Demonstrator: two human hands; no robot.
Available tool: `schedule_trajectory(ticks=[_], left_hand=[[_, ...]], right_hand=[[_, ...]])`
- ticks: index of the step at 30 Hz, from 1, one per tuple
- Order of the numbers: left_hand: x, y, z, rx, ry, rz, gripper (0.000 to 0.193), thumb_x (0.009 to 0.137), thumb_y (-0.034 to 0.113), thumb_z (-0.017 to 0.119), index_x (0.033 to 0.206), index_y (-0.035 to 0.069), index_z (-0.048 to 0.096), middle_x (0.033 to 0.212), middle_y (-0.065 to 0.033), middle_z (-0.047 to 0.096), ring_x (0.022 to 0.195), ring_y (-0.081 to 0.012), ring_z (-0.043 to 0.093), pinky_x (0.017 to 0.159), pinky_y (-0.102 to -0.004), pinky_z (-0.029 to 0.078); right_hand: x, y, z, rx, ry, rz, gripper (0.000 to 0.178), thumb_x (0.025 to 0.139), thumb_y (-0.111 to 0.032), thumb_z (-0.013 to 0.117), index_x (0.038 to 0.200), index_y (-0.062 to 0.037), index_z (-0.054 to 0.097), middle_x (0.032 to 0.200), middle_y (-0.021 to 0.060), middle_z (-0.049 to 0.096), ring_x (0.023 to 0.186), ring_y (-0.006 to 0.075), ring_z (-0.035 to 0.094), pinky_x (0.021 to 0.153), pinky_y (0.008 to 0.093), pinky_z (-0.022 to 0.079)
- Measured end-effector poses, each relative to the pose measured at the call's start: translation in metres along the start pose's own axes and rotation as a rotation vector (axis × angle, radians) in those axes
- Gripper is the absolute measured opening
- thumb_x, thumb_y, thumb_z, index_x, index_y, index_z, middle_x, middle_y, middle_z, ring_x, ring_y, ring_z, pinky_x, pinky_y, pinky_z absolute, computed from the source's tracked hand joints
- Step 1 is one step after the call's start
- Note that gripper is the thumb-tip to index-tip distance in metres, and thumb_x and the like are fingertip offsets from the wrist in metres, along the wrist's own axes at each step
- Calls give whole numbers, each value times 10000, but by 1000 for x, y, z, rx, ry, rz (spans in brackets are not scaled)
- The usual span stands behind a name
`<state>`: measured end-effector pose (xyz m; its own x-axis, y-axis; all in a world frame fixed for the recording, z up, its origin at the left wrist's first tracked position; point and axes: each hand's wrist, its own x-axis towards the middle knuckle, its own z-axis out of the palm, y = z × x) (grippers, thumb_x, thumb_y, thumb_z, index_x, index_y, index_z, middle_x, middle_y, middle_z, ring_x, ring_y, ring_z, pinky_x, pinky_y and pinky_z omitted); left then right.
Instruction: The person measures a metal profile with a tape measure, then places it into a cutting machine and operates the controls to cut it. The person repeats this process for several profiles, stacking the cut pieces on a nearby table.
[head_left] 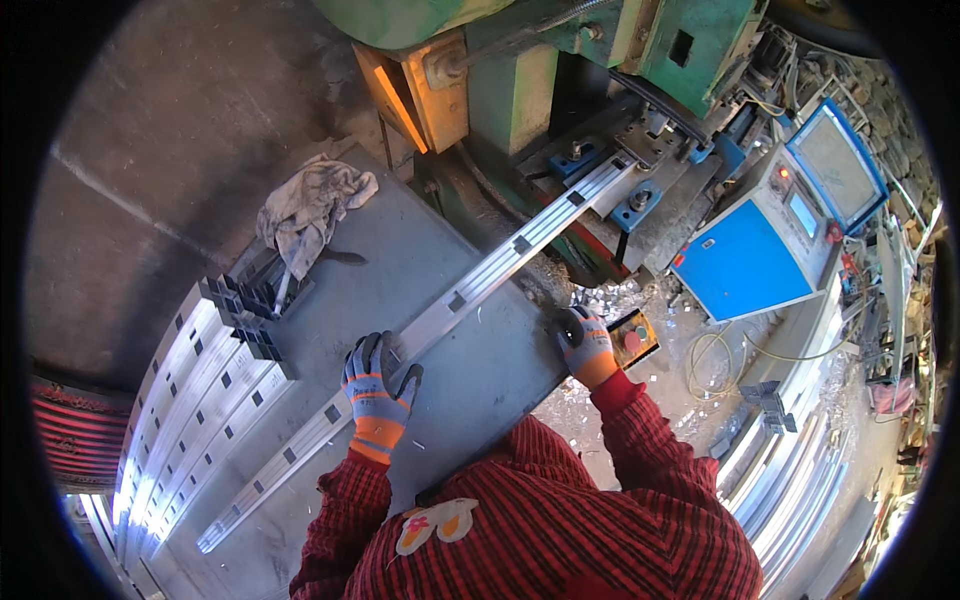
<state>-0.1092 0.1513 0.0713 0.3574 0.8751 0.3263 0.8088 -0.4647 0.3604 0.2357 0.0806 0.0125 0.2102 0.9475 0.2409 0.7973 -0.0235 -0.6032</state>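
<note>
A long silvery metal profile [450, 303] with square cut-outs lies slanting across the grey table [470, 370]. Its far end sits in the tooling [640, 150] of a green press. My left hand [378, 392], in a grey and orange glove with dark fingertips, grips the profile midway, thumb on its right side. At the table's right edge my right hand [588, 345], gloved alike, has its fingers curled; whatever is inside them is hidden. Just right of it is a yellow box with push buttons [634, 338].
Several stacked profiles [200, 400] lie at the left of the table, with a crumpled rag [315, 205] beyond them. A blue and white control cabinet [750, 255] stands at right, near metal scraps [610, 298] and a loose cable [712, 365]. More profiles [790, 490] lie lower right.
</note>
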Motion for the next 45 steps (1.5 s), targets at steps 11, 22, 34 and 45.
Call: schedule_trajectory(ticks=[11, 22, 34, 45], left_hand=[[49, -7, 17, 103, -429, 32, 931, 645, 480, 848, 1412, 96, 486, 1285, -138, 527, 1159, -347, 503, 1030, -479, 381], [-1, -72, -5, 4, -300, 130, 749, 678, 383, 836, 1296, 52, 570, 1215, -176, 569, 1096, -392, 532, 985, -481, 426], [-184, -217, -153, -191, -383, -439, 642, 594, 200, 891, 1173, 63, 650, 1054, -150, 636, 964, -373, 584, 877, -467, 465], [-200, -184, -146, 161, -85, -347, 886, 616, 322, 883, 1387, 65, 527, 1382, -164, 528, 1313, -392, 440, 1131, -514, 315]], right_hand=[[153, -27, -10, -422, -411, -571, 707, 807, -530, 722, 1410, -222, 518, 1405, 121, 510, 1346, 359, 416, 1145, 594, 246], [130, -74, 39, -453, -388, -672, 631, 677, -536, 777, 1219, -255, 613, 1060, 60, 598, 1074, 290, 548, 989, 493, 390], [-4, -275, 188, -115, -680, -652, 624, 801, -559, 668, 1284, -174, 581, 1198, 81, 574, 1143, 306, 532, 1029, 557, 359], [-10, -298, 182, 208, -522, -703, 532, 859, -354, 656, 1315, -91, 580, 1330, 167, 538, 1210, 370, 498, 1051, 500, 380]])
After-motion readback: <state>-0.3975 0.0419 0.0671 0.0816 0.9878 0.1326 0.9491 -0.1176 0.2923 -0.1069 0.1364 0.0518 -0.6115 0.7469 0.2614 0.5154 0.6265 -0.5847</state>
